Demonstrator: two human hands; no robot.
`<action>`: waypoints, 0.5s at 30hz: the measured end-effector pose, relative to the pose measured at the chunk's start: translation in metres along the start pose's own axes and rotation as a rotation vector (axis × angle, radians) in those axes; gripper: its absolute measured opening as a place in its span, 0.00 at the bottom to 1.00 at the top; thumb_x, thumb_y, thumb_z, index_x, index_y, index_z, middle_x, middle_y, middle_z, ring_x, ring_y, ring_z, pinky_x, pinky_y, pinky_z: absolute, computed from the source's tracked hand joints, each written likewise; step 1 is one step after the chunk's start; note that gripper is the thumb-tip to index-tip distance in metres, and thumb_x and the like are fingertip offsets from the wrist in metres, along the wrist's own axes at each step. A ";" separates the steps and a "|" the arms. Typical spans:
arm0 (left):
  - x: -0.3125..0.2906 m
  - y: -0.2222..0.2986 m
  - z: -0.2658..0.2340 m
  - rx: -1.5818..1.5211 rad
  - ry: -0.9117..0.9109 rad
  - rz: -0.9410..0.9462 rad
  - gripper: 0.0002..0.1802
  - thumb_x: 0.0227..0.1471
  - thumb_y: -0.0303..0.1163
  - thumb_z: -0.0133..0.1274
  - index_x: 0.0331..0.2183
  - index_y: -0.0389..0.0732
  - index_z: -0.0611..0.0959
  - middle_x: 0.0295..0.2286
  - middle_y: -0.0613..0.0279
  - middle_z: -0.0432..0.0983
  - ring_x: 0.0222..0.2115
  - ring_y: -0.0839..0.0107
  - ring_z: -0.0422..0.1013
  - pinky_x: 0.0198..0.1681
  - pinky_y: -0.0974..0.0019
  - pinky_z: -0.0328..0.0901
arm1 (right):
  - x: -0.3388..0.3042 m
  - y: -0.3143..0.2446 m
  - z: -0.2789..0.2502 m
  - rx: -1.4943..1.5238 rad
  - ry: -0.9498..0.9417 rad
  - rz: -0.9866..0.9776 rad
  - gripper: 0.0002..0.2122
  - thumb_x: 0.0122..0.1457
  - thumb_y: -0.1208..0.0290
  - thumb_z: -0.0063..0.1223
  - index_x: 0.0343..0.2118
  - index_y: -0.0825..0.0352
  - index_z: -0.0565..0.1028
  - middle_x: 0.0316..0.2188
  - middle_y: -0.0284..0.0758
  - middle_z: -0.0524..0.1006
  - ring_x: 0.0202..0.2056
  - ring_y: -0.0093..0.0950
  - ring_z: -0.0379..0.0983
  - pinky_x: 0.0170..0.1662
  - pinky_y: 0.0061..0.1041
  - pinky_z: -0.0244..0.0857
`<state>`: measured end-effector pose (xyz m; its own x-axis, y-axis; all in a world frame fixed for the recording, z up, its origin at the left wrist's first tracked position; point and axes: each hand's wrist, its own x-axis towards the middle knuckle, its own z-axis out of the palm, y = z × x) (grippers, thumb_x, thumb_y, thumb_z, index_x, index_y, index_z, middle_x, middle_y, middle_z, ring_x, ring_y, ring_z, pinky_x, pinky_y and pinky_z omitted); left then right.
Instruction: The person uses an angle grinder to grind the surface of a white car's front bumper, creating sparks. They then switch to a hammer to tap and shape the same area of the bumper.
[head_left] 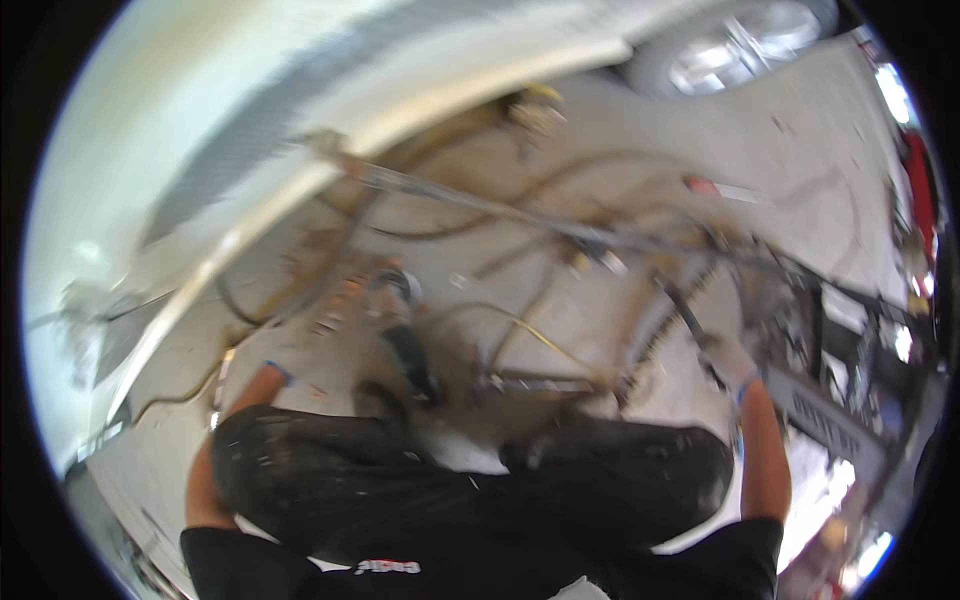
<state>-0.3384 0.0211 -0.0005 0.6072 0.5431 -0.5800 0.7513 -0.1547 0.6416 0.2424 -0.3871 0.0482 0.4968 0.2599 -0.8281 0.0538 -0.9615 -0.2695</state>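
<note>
My right hand (728, 362), in a pale glove with a blue cuff, is closed round a dark hammer-like tool (684, 308); blur hides its exact kind. My left forearm reaches down past my knee to a blue glove cuff (279, 373). Beyond that cuff the left hand is too smeared against the floor to make out its fingers. Between my knees and the car lies a green angle grinder (405, 352), its round head pointing away from me. A rusty chain (652, 345) runs along the floor to the left of my right hand.
A pale car body (220, 250) fills the left and far side, with a wheel (745, 50) at the far right. One long metal bar (520, 213) stretches from the sill to a dark metal frame (830, 410) on the right. Hoses (420, 235) curl over the floor.
</note>
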 end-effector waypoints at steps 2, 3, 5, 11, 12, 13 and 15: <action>0.008 0.014 -0.010 0.027 -0.004 0.055 0.21 0.52 0.31 0.58 0.48 0.38 0.77 0.40 0.56 0.79 0.40 0.68 0.76 0.45 0.64 0.70 | -0.052 -0.061 -0.007 0.287 -0.102 0.069 0.24 0.55 0.77 0.46 0.57 0.65 0.66 0.21 0.31 0.70 0.16 0.21 0.63 0.18 0.23 0.57; 0.010 0.021 -0.012 0.047 -0.001 0.076 0.20 0.52 0.31 0.58 0.48 0.38 0.78 0.39 0.56 0.79 0.40 0.68 0.76 0.45 0.64 0.70 | -0.067 -0.081 -0.008 0.420 -0.145 0.075 0.27 0.55 0.78 0.45 0.61 0.66 0.64 0.20 0.29 0.68 0.14 0.19 0.60 0.16 0.20 0.54; 0.017 0.035 -0.023 0.092 0.031 0.119 0.19 0.52 0.30 0.58 0.46 0.38 0.78 0.39 0.56 0.80 0.40 0.68 0.76 0.45 0.64 0.70 | -0.085 -0.075 -0.018 0.550 -0.217 0.131 0.25 0.57 0.77 0.45 0.59 0.68 0.63 0.21 0.29 0.67 0.15 0.18 0.59 0.16 0.19 0.53; 0.020 0.055 -0.032 0.250 0.028 0.161 0.18 0.50 0.28 0.58 0.45 0.37 0.79 0.39 0.55 0.80 0.40 0.65 0.77 0.45 0.64 0.70 | -0.086 -0.028 0.009 0.581 -0.234 0.031 0.19 0.58 0.75 0.46 0.53 0.75 0.66 0.20 0.29 0.66 0.14 0.18 0.58 0.16 0.19 0.53; 0.020 0.055 -0.031 0.214 0.017 0.146 0.18 0.50 0.28 0.58 0.44 0.37 0.79 0.39 0.55 0.80 0.40 0.65 0.77 0.44 0.63 0.70 | -0.088 -0.024 0.016 0.598 -0.214 0.001 0.18 0.58 0.75 0.46 0.51 0.75 0.66 0.19 0.29 0.66 0.13 0.18 0.58 0.16 0.19 0.53; 0.018 0.055 -0.029 0.198 0.014 0.143 0.18 0.50 0.29 0.58 0.44 0.37 0.79 0.39 0.54 0.80 0.40 0.64 0.77 0.44 0.63 0.70 | -0.093 -0.019 0.021 0.647 -0.198 -0.017 0.18 0.58 0.75 0.46 0.51 0.75 0.66 0.19 0.30 0.66 0.13 0.18 0.58 0.16 0.19 0.53; 0.012 0.051 -0.029 0.194 0.032 0.138 0.18 0.49 0.29 0.58 0.44 0.36 0.79 0.38 0.53 0.80 0.39 0.63 0.77 0.44 0.63 0.70 | -0.108 -0.026 0.031 0.765 -0.162 -0.097 0.19 0.56 0.74 0.46 0.50 0.76 0.66 0.18 0.30 0.65 0.12 0.18 0.58 0.16 0.19 0.54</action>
<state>-0.3004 0.0439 0.0402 0.7013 0.5313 -0.4753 0.6993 -0.3834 0.6032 0.1605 -0.3872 0.1291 0.3846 0.4059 -0.8290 -0.5500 -0.6205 -0.5590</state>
